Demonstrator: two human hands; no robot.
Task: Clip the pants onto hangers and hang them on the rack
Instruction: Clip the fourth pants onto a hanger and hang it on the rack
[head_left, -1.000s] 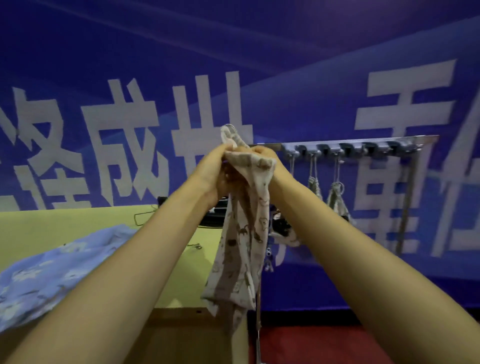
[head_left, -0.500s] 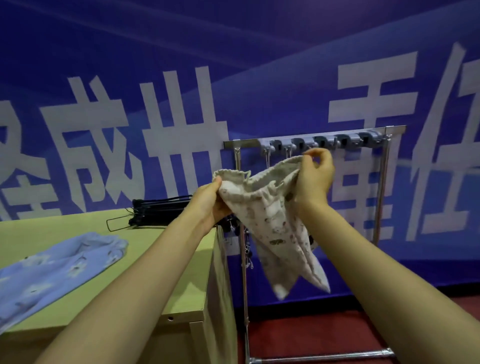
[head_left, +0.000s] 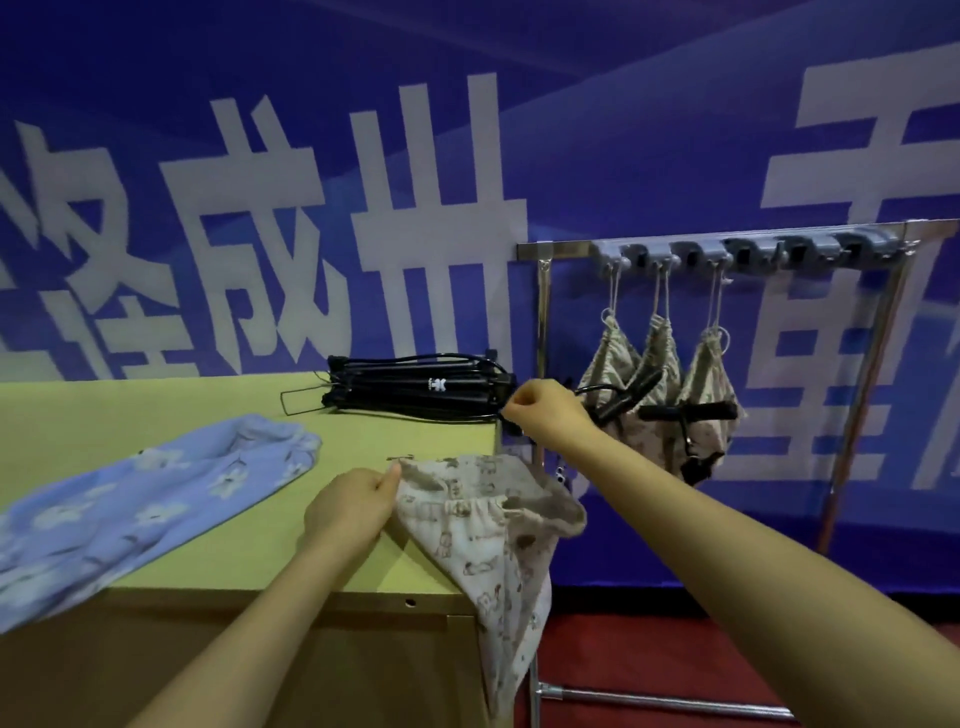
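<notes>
Cream animal-print pants (head_left: 488, 540) lie over the right corner of the yellow-green table (head_left: 374, 436), with the legs hanging off the edge. My left hand (head_left: 353, 506) pinches their waistband at its left end. My right hand (head_left: 545, 415) is further back by the right end of the stack of black hangers (head_left: 415, 389). Its fingers are closed on a black hanger (head_left: 626, 397) that sticks out to the right. The metal rack (head_left: 727, 249) stands behind the table's right side. Three cream pants (head_left: 660, 374) hang from its grey hooks.
Blue floral pants (head_left: 156, 493) are spread on the table's left half. A blue banner with large white characters fills the wall behind. Red floor and the rack's base bar (head_left: 649, 699) show at lower right.
The cream pants came down from in front of the rack onto the table corner. My right hand let go of them and moved to the hanger stack. My left hand kept the waistband.
</notes>
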